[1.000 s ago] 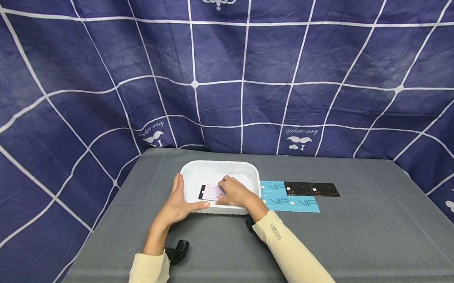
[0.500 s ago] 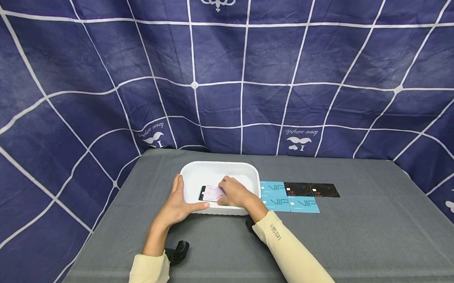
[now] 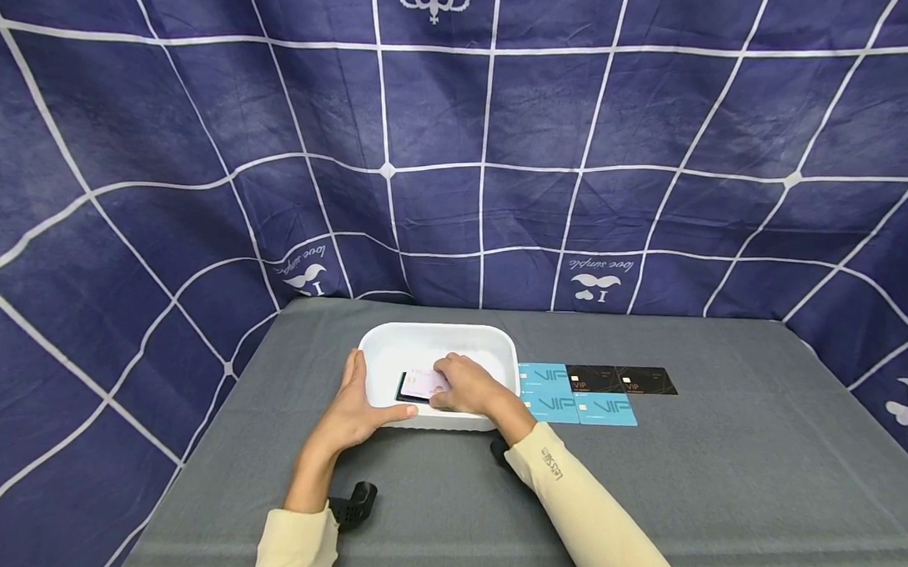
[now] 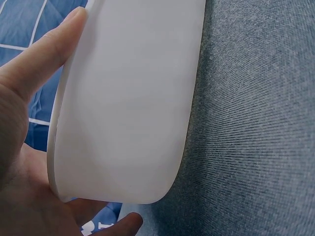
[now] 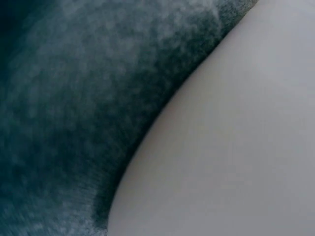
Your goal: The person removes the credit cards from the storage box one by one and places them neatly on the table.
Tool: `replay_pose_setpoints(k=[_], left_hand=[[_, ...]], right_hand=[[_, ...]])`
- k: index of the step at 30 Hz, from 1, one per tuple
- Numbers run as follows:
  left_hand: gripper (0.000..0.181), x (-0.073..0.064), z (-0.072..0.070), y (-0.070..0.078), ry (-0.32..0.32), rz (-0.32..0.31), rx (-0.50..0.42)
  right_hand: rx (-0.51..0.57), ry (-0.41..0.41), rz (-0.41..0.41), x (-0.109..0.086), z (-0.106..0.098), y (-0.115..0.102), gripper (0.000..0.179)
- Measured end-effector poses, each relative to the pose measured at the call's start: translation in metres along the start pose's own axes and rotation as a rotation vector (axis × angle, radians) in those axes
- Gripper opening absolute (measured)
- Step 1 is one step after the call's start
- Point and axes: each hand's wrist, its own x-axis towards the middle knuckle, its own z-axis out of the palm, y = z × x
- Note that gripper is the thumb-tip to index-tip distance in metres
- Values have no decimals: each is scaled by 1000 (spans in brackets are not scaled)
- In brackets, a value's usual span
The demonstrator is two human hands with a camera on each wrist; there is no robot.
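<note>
A white plastic tub [image 3: 396, 340] stands on the grey cloth, straight ahead in the head view. At its left end my left hand [image 3: 349, 412] holds the corner, thumb along the near rim and fingers along the end wall. In the left wrist view the thumb [image 4: 49, 54] reaches over the rim of the tub [image 4: 123, 98]. Inside the tub my right hand [image 3: 467, 387] pinches a pale pink card [image 3: 420, 382] by its right end. Beneath it a black card [image 3: 409, 398] shows along the near edge, with a thin teal edge at its left.
To the right of the tub lie several blue VIP cards [image 3: 547, 374] and two black VIP cards [image 3: 648, 380], side by side on the grey cloth [image 3: 731, 466]. A blue patterned curtain [image 3: 451, 208] hangs behind. The right wrist view shows only the tub's wall [image 5: 221, 147] and cloth.
The pink card has shifted slightly over the black card, which now shows along the near edge with its chip covered. Both hands have stayed almost in place.
</note>
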Motion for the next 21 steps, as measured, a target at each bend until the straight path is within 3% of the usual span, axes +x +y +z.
replay_pose_setpoints(k=[21], left_hand=[[133, -2, 0, 1, 7, -12, -12]], right_hand=[[16, 56, 12, 0, -2, -1, 44]])
